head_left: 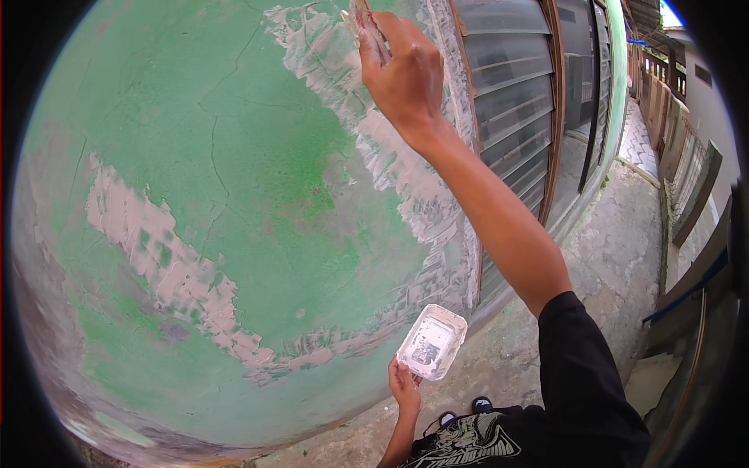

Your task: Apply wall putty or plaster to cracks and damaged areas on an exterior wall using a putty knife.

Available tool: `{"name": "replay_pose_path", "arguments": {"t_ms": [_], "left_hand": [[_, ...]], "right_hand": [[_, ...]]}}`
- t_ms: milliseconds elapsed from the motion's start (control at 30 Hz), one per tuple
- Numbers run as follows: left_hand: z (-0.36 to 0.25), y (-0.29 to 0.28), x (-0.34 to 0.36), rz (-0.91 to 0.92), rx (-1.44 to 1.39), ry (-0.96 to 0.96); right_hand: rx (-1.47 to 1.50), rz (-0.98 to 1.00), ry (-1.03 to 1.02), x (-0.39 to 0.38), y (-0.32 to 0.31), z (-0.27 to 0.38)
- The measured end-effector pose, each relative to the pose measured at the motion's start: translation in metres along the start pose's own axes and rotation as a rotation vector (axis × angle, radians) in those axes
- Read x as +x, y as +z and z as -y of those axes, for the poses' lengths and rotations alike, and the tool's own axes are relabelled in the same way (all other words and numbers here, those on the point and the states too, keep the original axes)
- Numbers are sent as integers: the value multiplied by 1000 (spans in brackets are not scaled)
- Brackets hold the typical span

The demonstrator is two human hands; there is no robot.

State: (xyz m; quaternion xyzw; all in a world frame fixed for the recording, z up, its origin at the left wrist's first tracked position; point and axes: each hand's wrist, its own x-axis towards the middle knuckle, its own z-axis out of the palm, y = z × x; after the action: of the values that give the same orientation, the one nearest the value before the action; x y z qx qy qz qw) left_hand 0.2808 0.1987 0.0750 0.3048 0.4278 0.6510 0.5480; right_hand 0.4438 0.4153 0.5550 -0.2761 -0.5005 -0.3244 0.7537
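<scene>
My right hand (409, 74) is raised high against the green wall (273, 195), its fingers closed round a smeared putty knife (365, 25). The knife's upper part runs out of the picture. Around it, a pale pinkish-white band of putty (413, 183) runs down the wall beside the window frame. Low in front of me, my left hand (405, 386) grips the near edge of a small white rectangular tub (433, 342). White putty coats the tub's inside, with greyish bare patches on its bottom.
A louvred glass window (511, 93) in a brown wooden frame (555, 101) stands right of the putty band. Another putty streak (168, 265) slants across the wall's lower left, and thin cracks run through the paint. A concrete path (616, 242) passes a fence (686, 140) on the right.
</scene>
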Motion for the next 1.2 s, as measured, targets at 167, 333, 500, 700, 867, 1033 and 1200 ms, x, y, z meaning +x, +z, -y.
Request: {"name": "replay_pose_path", "arguments": {"t_ms": [167, 333, 500, 700, 867, 1033, 1200], "left_hand": [[-1, -13, -2, 29, 12, -24], [-5, -18, -8, 44, 26, -31], [-11, -29, -15, 19, 90, -42], [-14, -39, -22, 27, 66, -39], [-12, -50, -26, 28, 47, -56], [-13, -57, -30, 41, 32, -53], [-13, -60, -30, 45, 46, -66]], "right_hand": [[-109, 35, 142, -9, 13, 30], [-226, -31, 288, -23, 42, 62], [-172, -19, 426, -22, 54, 85], [-138, -25, 324, -31, 45, 89], [-71, -138, 169, -27, 18, 66], [-216, -176, 89, -17, -10, 26], [-283, -158, 128, -29, 22, 33]]}}
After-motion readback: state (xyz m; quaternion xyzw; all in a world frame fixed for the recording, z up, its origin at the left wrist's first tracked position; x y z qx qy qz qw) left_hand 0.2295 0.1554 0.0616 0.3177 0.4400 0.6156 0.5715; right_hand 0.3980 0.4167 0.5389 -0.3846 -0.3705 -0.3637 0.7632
